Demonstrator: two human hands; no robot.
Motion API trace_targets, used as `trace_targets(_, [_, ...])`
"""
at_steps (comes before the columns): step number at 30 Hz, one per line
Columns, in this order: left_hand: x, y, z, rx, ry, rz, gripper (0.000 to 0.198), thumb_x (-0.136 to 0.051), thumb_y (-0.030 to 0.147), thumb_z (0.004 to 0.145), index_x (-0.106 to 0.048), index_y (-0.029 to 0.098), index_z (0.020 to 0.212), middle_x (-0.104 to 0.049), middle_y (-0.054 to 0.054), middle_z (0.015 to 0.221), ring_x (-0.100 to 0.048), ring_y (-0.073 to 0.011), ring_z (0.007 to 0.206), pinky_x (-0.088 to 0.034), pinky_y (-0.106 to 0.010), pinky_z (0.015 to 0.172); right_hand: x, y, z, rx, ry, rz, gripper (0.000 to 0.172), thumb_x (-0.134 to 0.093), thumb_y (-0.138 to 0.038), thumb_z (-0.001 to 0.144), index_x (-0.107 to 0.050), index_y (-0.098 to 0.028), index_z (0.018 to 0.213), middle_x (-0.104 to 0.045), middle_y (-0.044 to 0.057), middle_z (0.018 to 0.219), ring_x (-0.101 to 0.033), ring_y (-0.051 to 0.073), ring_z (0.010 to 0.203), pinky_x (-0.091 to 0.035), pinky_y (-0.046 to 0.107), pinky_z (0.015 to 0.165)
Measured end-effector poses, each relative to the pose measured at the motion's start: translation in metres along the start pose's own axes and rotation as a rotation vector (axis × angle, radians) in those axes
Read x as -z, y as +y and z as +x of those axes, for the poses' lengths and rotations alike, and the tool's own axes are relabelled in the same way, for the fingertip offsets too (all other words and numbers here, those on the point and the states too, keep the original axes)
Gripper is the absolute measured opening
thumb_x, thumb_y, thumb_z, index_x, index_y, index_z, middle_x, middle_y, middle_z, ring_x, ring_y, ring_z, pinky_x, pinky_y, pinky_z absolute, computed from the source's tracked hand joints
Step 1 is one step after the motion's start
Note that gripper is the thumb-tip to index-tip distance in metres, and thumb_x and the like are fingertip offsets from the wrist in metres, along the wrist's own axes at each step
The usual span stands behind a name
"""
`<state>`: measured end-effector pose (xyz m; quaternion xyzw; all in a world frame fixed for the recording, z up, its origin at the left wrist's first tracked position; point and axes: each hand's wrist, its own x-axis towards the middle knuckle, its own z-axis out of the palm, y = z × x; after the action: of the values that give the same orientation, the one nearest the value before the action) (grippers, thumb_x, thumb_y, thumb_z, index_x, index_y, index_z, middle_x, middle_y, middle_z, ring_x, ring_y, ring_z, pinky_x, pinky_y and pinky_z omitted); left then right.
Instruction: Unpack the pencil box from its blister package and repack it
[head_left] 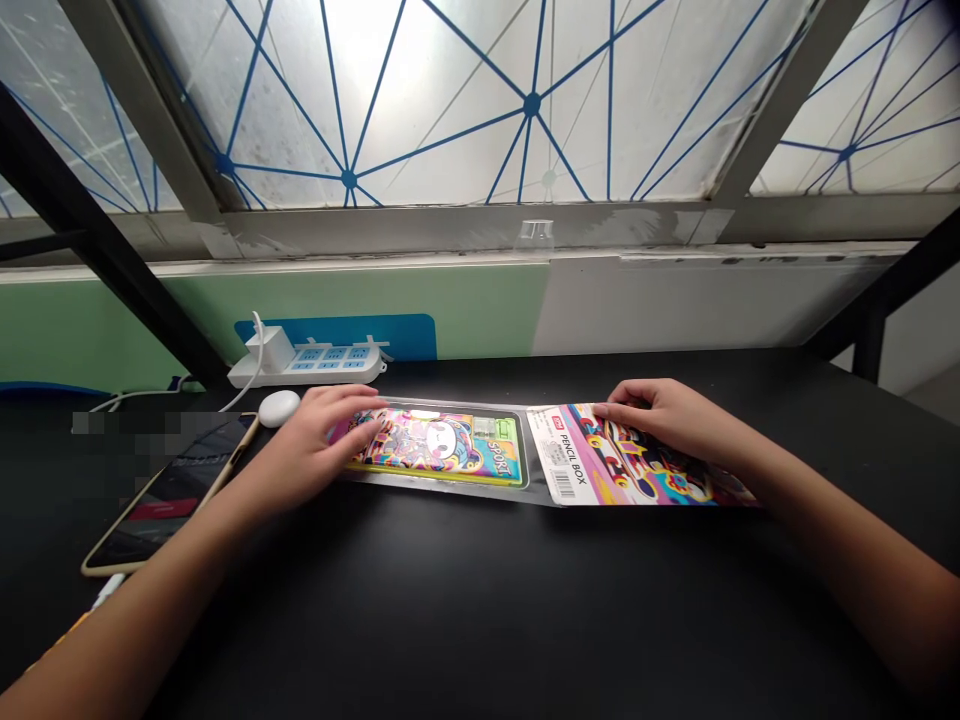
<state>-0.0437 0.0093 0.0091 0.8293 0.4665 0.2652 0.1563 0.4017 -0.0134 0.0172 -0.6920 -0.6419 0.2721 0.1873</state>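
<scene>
A colourful pencil box with cartoon print lies in a clear plastic tray on the black table. My left hand rests over the tray's left end, its fingers stretched across the box and holding nothing visible. To the right of the box, a printed card reading "PENCIL BOX" lies joined edge to edge with the tray or overlapping it; I cannot tell which. My right hand pinches the card's far edge between thumb and fingers. My right forearm covers the card's right end.
A phone lies left of my left arm, with a white round case beyond it. A white power strip with a plugged-in adapter and cable sits against the wall. Black metal bars slant at both sides below the window.
</scene>
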Motion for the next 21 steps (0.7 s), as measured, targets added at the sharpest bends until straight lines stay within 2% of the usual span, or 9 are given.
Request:
trace_targets(2, [0.001,-0.002,0.002,0.157,0.124,-0.187,0.043,-0.057,0.057,0.092,-0.072,0.027,0.118,-0.065,-0.007,0.136,-0.052,-0.0346,0.132,-0.034,-0.051,0.117,-0.004,-0.003,-0.001,-0.011,-0.02,0.007,0.051,-0.065,-0.074,0.078,-0.069,-0.023,0.08,-0.07,0.002,0.072,-0.057,0.017,0.062,-0.039,0.027,0.052])
trace_targets(5, [-0.002,-0.001,0.003,0.374,0.277,-0.545,0.043,-0.065,0.055,0.088,-0.07,0.026,0.119,-0.067,-0.008,0.132,-0.056,-0.0341,0.13,-0.039,-0.051,0.115,-0.01,-0.006,-0.002,-0.012,-0.039,0.005,0.05,-0.062,-0.072,0.081,-0.068,-0.023,0.081,-0.068,0.001,0.071,-0.055,0.017,0.062,-0.037,0.028,0.052])
trace_targets(9, [-0.008,0.005,0.002,0.424,0.423,-0.881,0.031,-0.072,0.041,0.084,-0.069,0.022,0.109,-0.067,-0.009,0.132,-0.052,-0.0297,0.136,-0.041,-0.046,0.116,-0.013,-0.006,-0.001,0.016,-0.034,-0.024,0.05,-0.062,-0.072,0.08,-0.067,-0.023,0.076,-0.066,0.001,0.069,-0.053,0.016,0.06,-0.036,0.028,0.052])
trace_targets(13, [-0.014,0.013,0.002,0.443,0.42,-0.973,0.02,-0.066,0.033,0.085,-0.068,0.022,0.101,-0.067,-0.008,0.134,-0.054,-0.028,0.136,-0.04,-0.047,0.118,-0.011,-0.003,0.001,-0.018,-0.027,0.02,0.054,-0.062,-0.075,0.078,-0.066,-0.022,0.075,-0.065,0.002,0.067,-0.051,0.015,0.057,-0.033,0.028,0.049])
trace_targets(17, [-0.024,0.027,-0.003,0.472,0.392,-0.999,0.019,-0.061,0.03,0.089,-0.064,0.021,0.106,-0.064,-0.009,0.136,-0.052,-0.0265,0.138,-0.038,-0.047,0.119,-0.017,-0.004,0.001,-0.037,-0.007,0.016,0.054,-0.06,-0.076,0.079,-0.065,-0.022,0.075,-0.063,0.001,0.064,-0.049,0.015,0.055,-0.032,0.028,0.049])
trace_targets(21, [-0.033,0.042,-0.014,0.354,0.359,-0.948,0.023,-0.056,0.03,0.092,-0.061,0.024,0.114,-0.056,-0.006,0.148,-0.043,-0.0264,0.145,-0.039,-0.046,0.119,-0.029,-0.011,-0.003,-0.012,0.02,-0.028,0.05,-0.059,-0.074,0.082,-0.064,-0.024,0.077,-0.065,0.0,0.067,-0.053,0.017,0.059,-0.036,0.028,0.051])
